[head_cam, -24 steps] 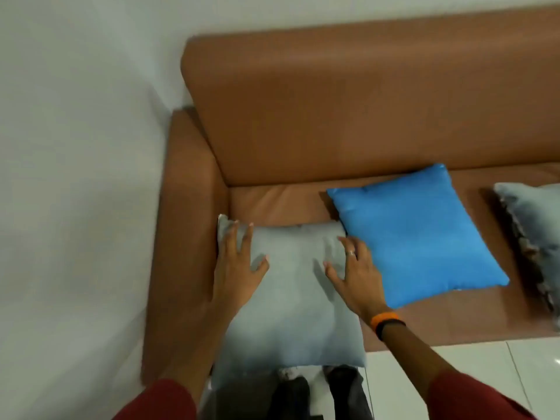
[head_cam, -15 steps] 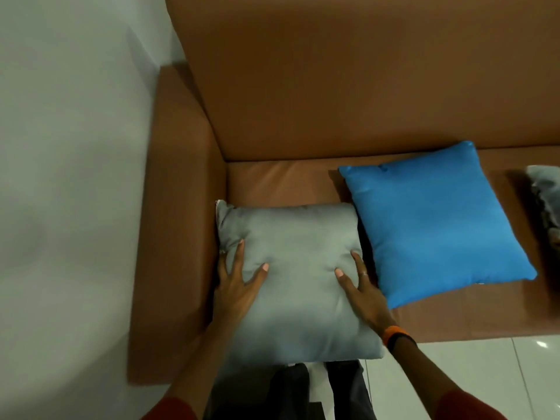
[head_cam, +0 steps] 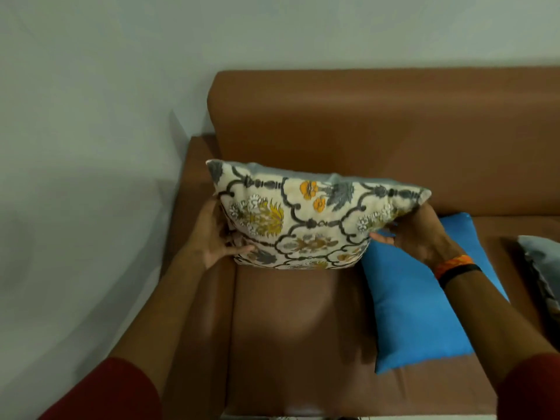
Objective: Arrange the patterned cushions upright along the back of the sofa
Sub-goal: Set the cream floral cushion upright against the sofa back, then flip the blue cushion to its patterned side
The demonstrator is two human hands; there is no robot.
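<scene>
Gripping the patterned cushion (head_cam: 315,219) by its two sides, both hands hold it on edge over the rear of the sofa seat (head_cam: 297,334), in the corner by the armrest (head_cam: 194,189). The left hand (head_cam: 216,234) clasps the side at 9 o'clock — thumb curled onto the flowered front near the lower corner, fingers hidden behind. The right hand (head_cam: 416,234) clasps the side at 3 o'clock, thumb tucked against the front, fingers likewise out of sight; an orange and black wristband (head_cam: 454,266) circles that wrist. The flowered face is turned toward the camera and the grey back toward the backrest (head_cam: 378,125) at 12 o'clock. Whether the lower edge touches the seat I cannot tell. A blue cushion (head_cam: 424,322) lies flat on the seat at 4 o'clock of the patterned one, partly under the right forearm — and a grey-edged cushion (head_cam: 542,268) shows at the frame's 3 o'clock edge.
</scene>
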